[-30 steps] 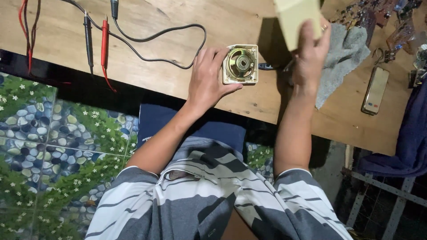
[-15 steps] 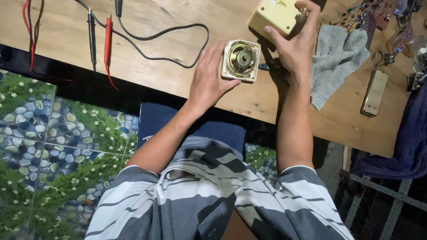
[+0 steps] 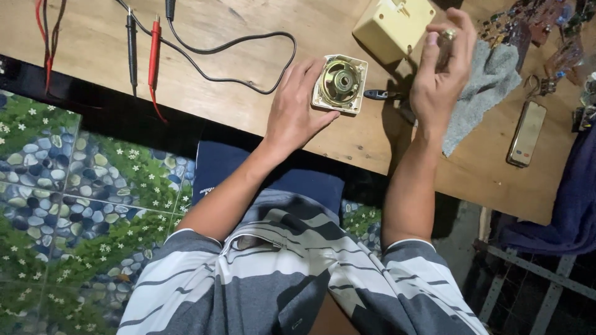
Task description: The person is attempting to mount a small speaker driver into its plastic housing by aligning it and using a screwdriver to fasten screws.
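Note:
My left hand (image 3: 298,108) rests on the wooden table (image 3: 74,68), its fingertips touching the side of a square cream speaker unit (image 3: 340,84) that lies with its metal cone frame facing up. My right hand (image 3: 441,74) is raised just right of the speaker, fingers pinched together on a small brass-coloured piece (image 3: 448,33). A cream plastic housing (image 3: 392,25) lies on the table behind the speaker, free of both hands. A small black-handled screwdriver (image 3: 380,94) lies between the speaker and my right hand.
Red (image 3: 155,49) and black (image 3: 131,43) meter probes with a black cable (image 3: 248,43) lie at the left. A grey cloth (image 3: 490,87), a flat handset (image 3: 528,133) and circuit boards (image 3: 546,18) sit at the right. A blue cloth (image 3: 577,205) hangs at the right edge.
My right hand has set the cream housing down on the table behind the speaker and let go of it; it is now pinched on a small piece. My left hand has stayed at the speaker.

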